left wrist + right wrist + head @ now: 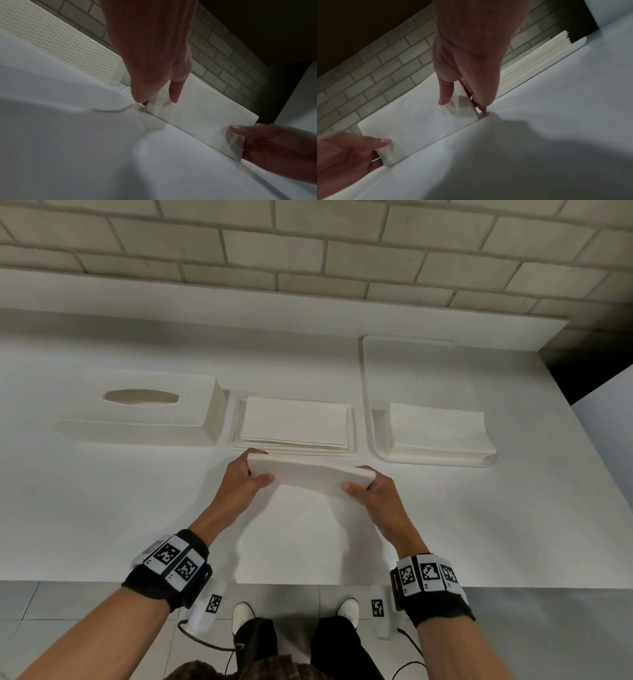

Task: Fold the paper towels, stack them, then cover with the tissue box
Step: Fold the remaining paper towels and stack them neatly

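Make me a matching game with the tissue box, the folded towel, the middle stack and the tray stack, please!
Things:
1. tissue box
2. folded paper towel
3. middle stack
4. tray stack

Places:
A. far right, in a tray
B. held at both ends by two hands
C. far left on the table
D. between the box and the tray

Pairs: 1-C, 2-B, 3-D, 4-A

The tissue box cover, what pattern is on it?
A cream woven-looking texture on the tissue box cover, clearest from the head view.
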Demonstrator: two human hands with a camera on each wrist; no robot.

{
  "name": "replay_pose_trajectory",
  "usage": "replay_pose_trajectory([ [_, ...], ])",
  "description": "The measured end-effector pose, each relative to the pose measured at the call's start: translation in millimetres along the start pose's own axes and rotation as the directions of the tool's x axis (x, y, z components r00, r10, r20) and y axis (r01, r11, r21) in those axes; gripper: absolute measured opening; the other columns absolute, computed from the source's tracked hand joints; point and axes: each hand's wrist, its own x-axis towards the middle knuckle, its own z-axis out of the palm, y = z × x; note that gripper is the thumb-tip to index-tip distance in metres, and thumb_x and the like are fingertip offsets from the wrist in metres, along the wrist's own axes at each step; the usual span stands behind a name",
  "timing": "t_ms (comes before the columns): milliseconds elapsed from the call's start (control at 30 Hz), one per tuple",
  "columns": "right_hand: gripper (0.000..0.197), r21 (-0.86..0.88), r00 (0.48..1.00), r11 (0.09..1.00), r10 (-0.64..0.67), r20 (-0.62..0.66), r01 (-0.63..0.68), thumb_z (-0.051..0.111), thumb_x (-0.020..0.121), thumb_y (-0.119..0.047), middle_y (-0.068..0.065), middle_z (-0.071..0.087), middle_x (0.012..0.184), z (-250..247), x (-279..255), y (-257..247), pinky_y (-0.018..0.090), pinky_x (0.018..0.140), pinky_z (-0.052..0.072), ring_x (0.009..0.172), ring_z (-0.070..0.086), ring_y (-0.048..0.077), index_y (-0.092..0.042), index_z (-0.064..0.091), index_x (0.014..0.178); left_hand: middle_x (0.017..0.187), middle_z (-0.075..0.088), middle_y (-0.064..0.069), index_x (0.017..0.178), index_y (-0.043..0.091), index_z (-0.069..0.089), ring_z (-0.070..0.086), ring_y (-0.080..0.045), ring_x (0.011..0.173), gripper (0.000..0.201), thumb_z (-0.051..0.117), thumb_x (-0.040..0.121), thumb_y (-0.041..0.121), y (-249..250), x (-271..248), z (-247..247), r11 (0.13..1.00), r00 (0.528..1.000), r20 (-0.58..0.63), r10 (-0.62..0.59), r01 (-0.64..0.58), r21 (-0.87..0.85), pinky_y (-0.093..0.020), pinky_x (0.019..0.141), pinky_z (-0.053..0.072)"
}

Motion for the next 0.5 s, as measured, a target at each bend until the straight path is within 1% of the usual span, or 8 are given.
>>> replay_pose_trajectory([
  [100, 0.017, -0.020, 1.000, 1.000, -0.016, -0.011, 0.016, 0.068, 0.089, -0.009, 0.003, 0.069, 0.093, -0.9, -0.3, -4.2, 0.028, 0.077, 0.047, 0.084, 0.062, 0.014, -0.011, 0.068, 0.105, 0.097, 0.062, 0.001, 0.089, 0.024, 0.059, 0.057, -0.017, 0.089, 0.034, 0.062, 0.084, -0.009, -2.3, -0.3, -2.0, 1.000, 1.000, 0.013, 0.006, -0.006, 0.000, -0.027, 0.078, 0.044],
  [167, 0.021, -0.034, 1.000, 0.999, -0.013, -0.007, 0.013, 0.067, 0.089, -0.010, 0.004, 0.071, 0.097, -2.0, 0.8, -5.6, 0.027, 0.078, 0.050, 0.086, 0.065, 0.015, -0.012, 0.067, 0.109, 0.099, 0.062, 0.003, 0.093, 0.026, 0.058, 0.059, -0.014, 0.091, 0.037, 0.061, 0.084, -0.010, 0.1, -1.9, -1.3, 1.000, 1.000, 0.007, -0.006, 0.006, -0.009, -0.024, 0.079, 0.046],
  [233, 0.024, -0.063, 1.000, 0.998, 0.000, 0.003, 0.000, 0.065, 0.090, -0.011, 0.010, 0.073, 0.105, -2.5, 0.7, -3.7, 0.033, 0.084, 0.052, 0.094, 0.068, 0.024, -0.012, 0.066, 0.114, 0.099, 0.064, 0.007, 0.100, 0.028, 0.057, 0.063, -0.005, 0.088, 0.036, 0.061, 0.087, -0.005, -0.4, -2.1, -0.9, 0.999, 0.999, 0.014, -0.037, 0.037, -0.007, -0.017, 0.077, 0.047],
  [300, 0.023, -0.110, 1.000, 0.994, -0.004, -0.003, 0.003, 0.061, 0.093, -0.013, 0.011, 0.073, 0.108, -3.0, 0.2, -1.4, 0.036, 0.087, 0.052, 0.099, 0.068, 0.028, -0.013, 0.065, 0.116, 0.102, 0.066, 0.005, 0.108, 0.027, 0.059, 0.064, -0.008, 0.089, 0.025, 0.065, 0.086, 0.016, -0.1, -2.0, -1.5, 0.999, 0.999, 0.013, -0.041, 0.041, 0.029, -0.025, 0.082, 0.050],
  [367, 0.021, -0.136, 0.999, 0.991, -0.016, -0.032, 0.012, 0.057, 0.096, -0.015, 0.009, 0.072, 0.107, -2.8, 1.2, -4.1, 0.032, 0.083, 0.051, 0.096, 0.067, 0.024, -0.013, 0.064, 0.116, 0.103, 0.062, -0.003, 0.116, 0.019, 0.059, 0.061, -0.020, 0.093, 0.043, 0.067, 0.079, 0.039, -0.6, -0.5, -3.4, 0.996, 0.999, -0.019, -0.031, 0.033, 0.078, -0.042, 0.090, 0.049],
  [400, 0.020, -0.149, 0.998, 0.989, -0.021, -0.060, 0.012, 0.056, 0.097, -0.015, 0.007, 0.070, 0.105, -2.1, 3.4, -8.0, 0.029, 0.080, 0.050, 0.094, 0.065, 0.022, -0.012, 0.062, 0.115, 0.103, 0.062, -0.006, 0.116, 0.016, 0.059, 0.061, -0.023, 0.093, 0.044, 0.068, 0.079, 0.039, 2.4, 1.5, -4.5, 0.997, 0.999, -0.038, -0.031, 0.034, 0.074, -0.043, 0.093, 0.048],
  [467, 0.016, -0.177, 0.991, 0.984, -0.053, -0.123, 0.030, 0.054, 0.096, -0.012, 0.003, 0.065, 0.098, 0.9, 12.2, -21.9, 0.029, 0.075, 0.047, 0.087, 0.059, 0.018, -0.014, 0.059, 0.111, 0.099, 0.067, -0.003, 0.101, 0.017, 0.063, 0.063, -0.021, 0.092, 0.017, 0.069, 0.085, 0.019, 20.8, 9.0, -3.3, 0.999, 0.993, -0.118, 0.008, -0.004, 0.033, -0.038, 0.089, 0.049],
  [500, 0.014, -0.168, 0.986, 0.984, -0.078, -0.150, 0.052, 0.055, 0.095, -0.010, 0.002, 0.064, 0.095, 3.3, 18.3, -32.0, 0.031, 0.076, 0.049, 0.085, 0.059, 0.017, -0.015, 0.059, 0.107, 0.096, 0.068, -0.002, 0.095, 0.019, 0.063, 0.064, -0.020, 0.090, 0.014, 0.068, 0.085, 0.009, 31.7, 16.3, -3.8, 1.000, 0.986, -0.166, 0.013, -0.010, 0.013, -0.034, 0.086, 0.051],
])
